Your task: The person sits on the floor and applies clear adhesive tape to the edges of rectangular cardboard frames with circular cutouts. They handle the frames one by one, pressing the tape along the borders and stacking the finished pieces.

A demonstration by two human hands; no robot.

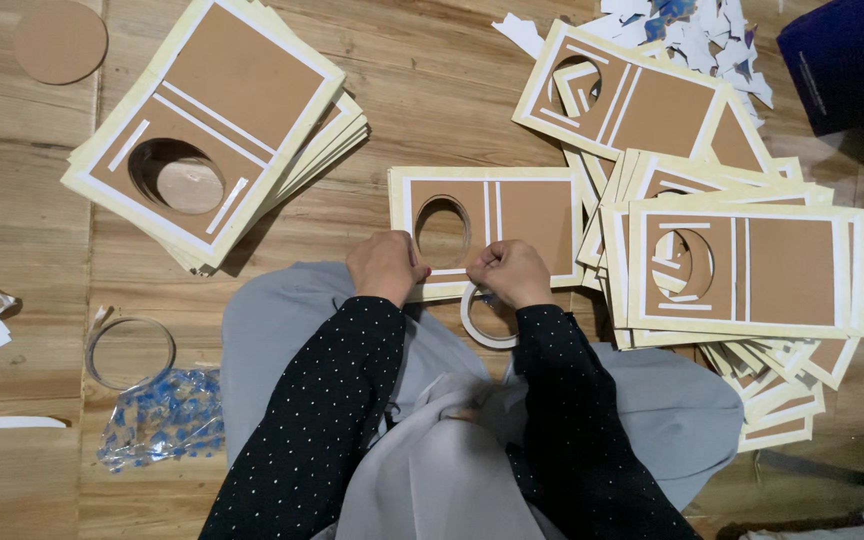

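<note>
- Two hands are seen low in the centre of the view, both closed in a pinch on a short strip of white tape (449, 271) stretched between them.
- The left hand (386, 266) is closed on the strip's left end; the right hand (512, 272) is closed on its right end.
- The strip's long axis is laid left to right, along the near edge of the brown card frame (537, 212) with the oval cut-out, just beyond the knuckles.
- The frame is set flat on the wooden floor (12, 230), touching the person's lap on its near side, its long side running left to right.
- A white tape roll (470, 327) is seen just under the right hand, nearer to it than to the left.
- Stacks of similar frames are placed at both sides: one pile (214, 120) well to the left, a fanned pile (742, 270) just beside the right hand.
- An empty tape ring (130, 352) and a blue-patterned plastic bag (164, 415) are seen near the left elbow.
</note>
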